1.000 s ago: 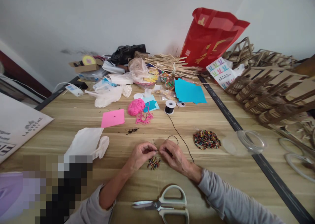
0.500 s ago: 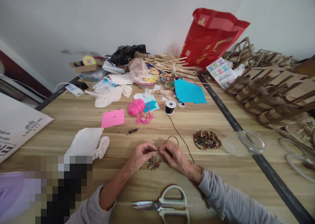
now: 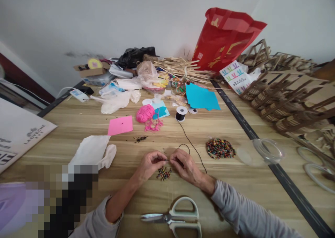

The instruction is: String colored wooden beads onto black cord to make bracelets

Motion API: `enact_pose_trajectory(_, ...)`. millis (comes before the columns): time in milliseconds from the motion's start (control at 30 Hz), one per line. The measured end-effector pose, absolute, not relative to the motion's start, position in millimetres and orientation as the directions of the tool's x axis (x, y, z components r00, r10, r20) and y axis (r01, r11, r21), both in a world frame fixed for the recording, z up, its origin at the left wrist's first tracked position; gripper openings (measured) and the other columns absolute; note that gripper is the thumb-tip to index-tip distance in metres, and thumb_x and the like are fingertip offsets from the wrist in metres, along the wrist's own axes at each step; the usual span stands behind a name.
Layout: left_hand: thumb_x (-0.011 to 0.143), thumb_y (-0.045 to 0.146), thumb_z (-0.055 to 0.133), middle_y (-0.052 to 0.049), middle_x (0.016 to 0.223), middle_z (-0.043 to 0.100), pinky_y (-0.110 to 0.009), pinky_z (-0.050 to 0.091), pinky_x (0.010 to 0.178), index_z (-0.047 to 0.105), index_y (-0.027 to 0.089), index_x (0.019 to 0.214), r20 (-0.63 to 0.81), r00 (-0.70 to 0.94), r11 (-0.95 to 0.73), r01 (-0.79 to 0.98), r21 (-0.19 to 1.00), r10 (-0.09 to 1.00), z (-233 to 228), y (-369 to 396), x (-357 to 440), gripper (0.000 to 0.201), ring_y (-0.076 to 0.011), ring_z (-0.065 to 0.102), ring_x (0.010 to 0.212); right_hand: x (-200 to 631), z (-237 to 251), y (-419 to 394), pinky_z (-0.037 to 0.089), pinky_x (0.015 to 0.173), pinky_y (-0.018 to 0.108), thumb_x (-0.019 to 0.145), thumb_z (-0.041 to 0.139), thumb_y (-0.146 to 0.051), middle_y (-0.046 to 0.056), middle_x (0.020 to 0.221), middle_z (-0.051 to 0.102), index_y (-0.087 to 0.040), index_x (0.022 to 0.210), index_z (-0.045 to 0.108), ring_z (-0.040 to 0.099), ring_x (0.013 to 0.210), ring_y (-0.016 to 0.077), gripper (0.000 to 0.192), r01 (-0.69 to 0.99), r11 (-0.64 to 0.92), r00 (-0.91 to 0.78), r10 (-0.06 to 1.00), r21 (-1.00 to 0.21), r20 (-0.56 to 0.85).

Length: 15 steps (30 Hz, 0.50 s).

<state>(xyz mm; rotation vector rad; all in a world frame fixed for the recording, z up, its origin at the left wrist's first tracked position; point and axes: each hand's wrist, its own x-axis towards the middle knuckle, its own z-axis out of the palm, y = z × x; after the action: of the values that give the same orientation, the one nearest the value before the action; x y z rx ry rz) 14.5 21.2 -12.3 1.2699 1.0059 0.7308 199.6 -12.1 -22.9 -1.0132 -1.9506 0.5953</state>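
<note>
The left hand (image 3: 149, 164) and right hand (image 3: 185, 165) meet fingertip to fingertip, both pinching a thin black cord (image 3: 192, 145). A small cluster of coloured beads (image 3: 163, 173) lies just below them, scissors (image 3: 175, 218) nearer the body.

Left hand (image 3: 149, 164) and right hand (image 3: 185, 165) meet fingertip to fingertip, pinching black cord (image 3: 192, 145) above a small bead cluster (image 3: 163, 173); scissors (image 3: 174, 218) lie on the counter (image 3: 78, 126) nearby.

thin black cord (image 3: 192, 145) running slack across the wooden top from a small black spool (image 3: 180, 113) standing upright, looping once, its end pinched at the fingertips. tiny heap of mixed-colour beads (image 3: 163, 173) lying right below. larger flat pile of beads (image 3: 220, 148) well off to the right.
</note>
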Motion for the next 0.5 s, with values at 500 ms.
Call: enact_pose_trajectory(500, 0.062, 0.024, 0.074, -0.002, 0.067, 0.065, -0.025, 0.047, 0.064, 0.068, 0.013, 0.072, -0.180, 0.418, 0.164, 0.072, 0.984, 0.891, -13.8, 20.7, 14.6, 0.017, -0.0139, 0.057, 0.065, 199.3, -21.4, -12.0, 0.041, 0.062, 0.029, 0.095, 0.045, -0.022, 0.005, 0.074, 0.056, -0.018, 0.082, 0.054, 0.049, 0.069, 0.0169, 0.017, 0.433, 0.561, -0.325, 0.827, -0.705, 0.459)
